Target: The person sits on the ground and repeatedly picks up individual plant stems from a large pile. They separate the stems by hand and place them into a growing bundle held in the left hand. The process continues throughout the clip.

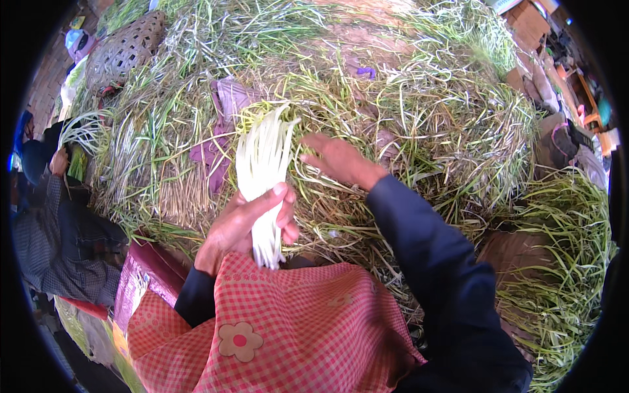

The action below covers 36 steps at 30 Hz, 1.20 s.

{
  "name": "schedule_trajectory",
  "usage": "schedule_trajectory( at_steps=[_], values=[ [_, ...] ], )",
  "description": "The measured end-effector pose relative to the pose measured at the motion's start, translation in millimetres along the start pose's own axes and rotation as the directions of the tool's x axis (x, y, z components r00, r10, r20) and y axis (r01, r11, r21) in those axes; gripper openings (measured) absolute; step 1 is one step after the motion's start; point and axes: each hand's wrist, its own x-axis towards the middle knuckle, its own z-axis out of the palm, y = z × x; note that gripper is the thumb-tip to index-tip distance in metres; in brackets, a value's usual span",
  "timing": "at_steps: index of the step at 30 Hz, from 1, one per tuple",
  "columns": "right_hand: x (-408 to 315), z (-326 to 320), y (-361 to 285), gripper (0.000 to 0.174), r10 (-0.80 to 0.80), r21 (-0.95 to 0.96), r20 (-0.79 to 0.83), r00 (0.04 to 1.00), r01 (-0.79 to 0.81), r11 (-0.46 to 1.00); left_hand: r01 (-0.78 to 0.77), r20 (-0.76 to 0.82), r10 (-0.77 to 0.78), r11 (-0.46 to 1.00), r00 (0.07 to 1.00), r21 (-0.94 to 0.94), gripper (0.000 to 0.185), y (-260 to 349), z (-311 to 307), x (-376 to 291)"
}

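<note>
A bundle of pale white-and-yellow stalks (263, 157), which look like blanched chives, stands nearly upright in front of me. My left hand (255, 216) grips it around the lower part, thumb across the front, with the white ends poking out below the fist. To the right of the bundle's upper half is my right hand (339, 157), slightly blurred. It holds nothing that I can see, and its fingers are apart. Beneath both hands spreads a thick layer of loose green and straw-coloured leaves (417, 147). My lap is covered by a red checked apron (304, 324) with a flower patch.
At the left, a co-worker's hand (59, 161) holds up a bunch of similar stalks (86, 130). A woven basket (128, 49) lies tilted at the upper left. Purple cloth (214, 157) shows among the leaves. Long green leaves (565, 275) are heaped at the right; cardboard boxes (528, 24) stand beyond.
</note>
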Motion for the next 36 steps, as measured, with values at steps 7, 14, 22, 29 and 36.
schedule_trajectory(
  at_steps=[7, 14, 22, 29, 36],
  values=[
    [1, -96, 182, 0.063, 0.392, 0.245, -0.047, 0.919, -0.370, 0.896, -0.136, 0.090, 0.167, 0.951, 0.982, -0.277, 0.021, 26, -21, -24],
    [-122, -162, 269, 0.040, 0.776, 0.889, 0.008, 0.630, -0.360, 0.283, -0.496, 0.163, 0.587, 0.778, 0.793, -0.385, 0.028, 72, -39, -28],
    [-89, -67, 144, 0.020, 0.442, 0.306, -0.013, 0.897, -0.418, 0.856, -0.413, -0.173, 0.376, 0.848, 0.910, -0.332, 0.022, 21, -1, 36],
    [-36, 32, 152, 0.057, 0.457, 0.100, -0.197, 0.868, -0.446, 0.890, -0.275, -0.230, 0.191, 0.865, 0.954, -0.420, 0.024, -4, -13, 46],
    [-15, 41, 159, 0.083, 0.623, 0.215, 0.242, 0.744, -0.667, 0.713, -0.284, -0.230, 0.200, 0.857, 0.952, -0.431, 0.025, -5, -17, 46]
  ],
)
